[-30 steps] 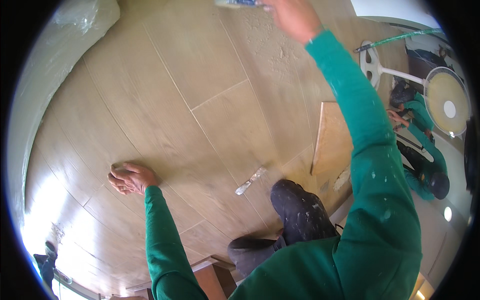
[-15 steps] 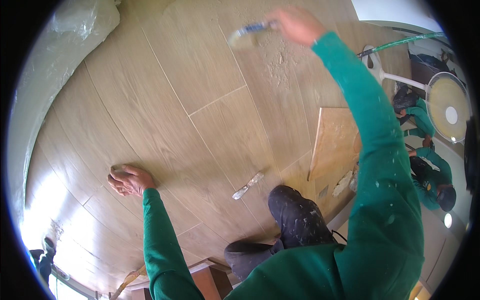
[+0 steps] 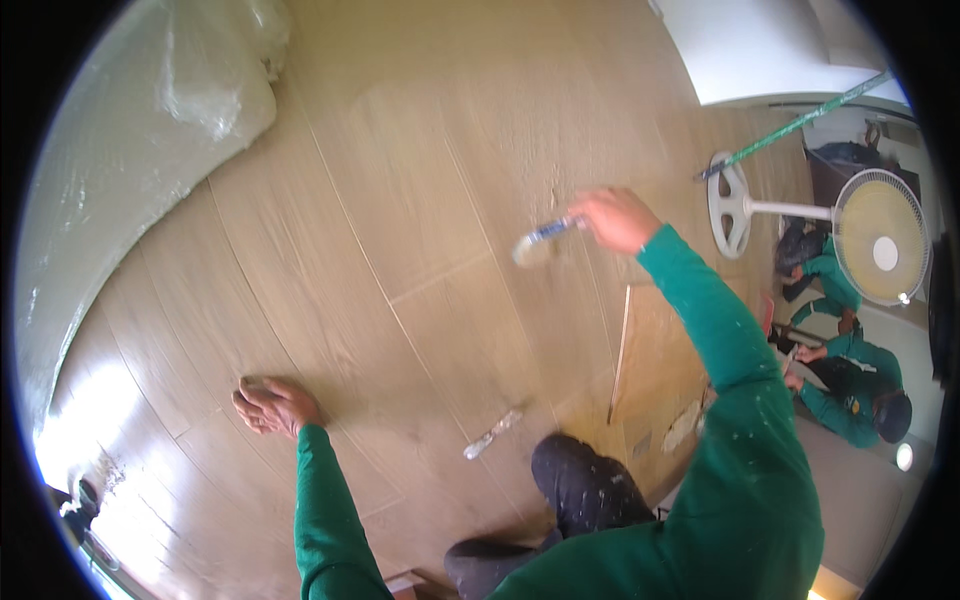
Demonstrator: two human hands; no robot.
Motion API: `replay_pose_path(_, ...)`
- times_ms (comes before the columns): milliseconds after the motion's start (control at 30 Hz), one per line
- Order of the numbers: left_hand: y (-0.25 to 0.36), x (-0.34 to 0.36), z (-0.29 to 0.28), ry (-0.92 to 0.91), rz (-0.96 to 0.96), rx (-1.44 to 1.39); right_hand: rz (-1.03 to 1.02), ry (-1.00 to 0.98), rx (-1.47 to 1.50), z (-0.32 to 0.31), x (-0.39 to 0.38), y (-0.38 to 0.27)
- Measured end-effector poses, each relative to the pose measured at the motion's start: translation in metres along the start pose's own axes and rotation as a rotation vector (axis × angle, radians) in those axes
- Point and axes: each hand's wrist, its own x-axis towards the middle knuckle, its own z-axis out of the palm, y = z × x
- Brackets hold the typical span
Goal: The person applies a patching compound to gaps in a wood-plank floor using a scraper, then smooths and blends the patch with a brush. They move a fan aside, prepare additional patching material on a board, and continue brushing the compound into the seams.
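My right hand [image 3: 618, 219] is closed around the handle of a paintbrush [image 3: 541, 238] with a blue-and-white band and pale bristles. The brush is over the wood-look plank floor [image 3: 400, 200], its bristles pointing left; whether they touch the planks I cannot tell. Farther left, my left hand [image 3: 277, 405] leans on the floor with its fingers curled in. Its palm side is hidden, so anything inside it cannot be made out. A whitish-stained scraper-like tool [image 3: 493, 435] lies on the floor between my left hand and my knee.
A board [image 3: 645, 350] lies beside my right arm. Beyond it stand a white pedestal fan [image 3: 880, 240] and a green pole [image 3: 800, 122]. Two co-workers in green [image 3: 860, 385] are at the right. Clear plastic sheeting [image 3: 150, 130] covers something at the left.
My right hand has drawn the brush nearer to me. The pale dusty debris seen near it has mostly gone from view. My left hand keeps its place on the floor while the view has shifted.
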Motion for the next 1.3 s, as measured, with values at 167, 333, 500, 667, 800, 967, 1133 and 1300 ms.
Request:
replay_pose_path(167,0.001,0.002,0.003,0.003,0.017,0.020,-0.001,0.370,-0.050,-0.032,0.021,-0.017)
replay_pose_path(333,-0.014,0.012,-0.005,0.025,0.006,0.035,-0.118,-0.274,0.174,0.000,-0.059,-0.059)
replay_pose_path(500,0.004,-0.002,0.010,0.017,0.008,-0.003,-0.070,0.069,0.021,-0.008,0.014,0.018)
replay_pose_path(667,-0.020,0.010,0.004,0.054,0.007,0.032,0.069,0.191,0.165,-0.024,-0.012,-0.058)
replay_pose_path(800,-0.004,0.006,-0.004,0.004,-0.007,0.021,0.349,-0.090,0.778,0.044,-0.084,-0.096)
replay_pose_path(967,-0.005,0.009,0.014,0.044,0.033,0.018,0.621,0.155,0.978,0.163,-0.123,-0.072)
replay_pose_path(1133,-0.008,0.008,0.006,0.059,0.000,0.024,0.496,0.411,0.756,0.200,-0.130,-0.087)
replay_pose_path(1300,-0.004,0.003,0.015,0.048,-0.032,0.042,0.908,0.713,0.428,0.245,-0.114,-0.054)
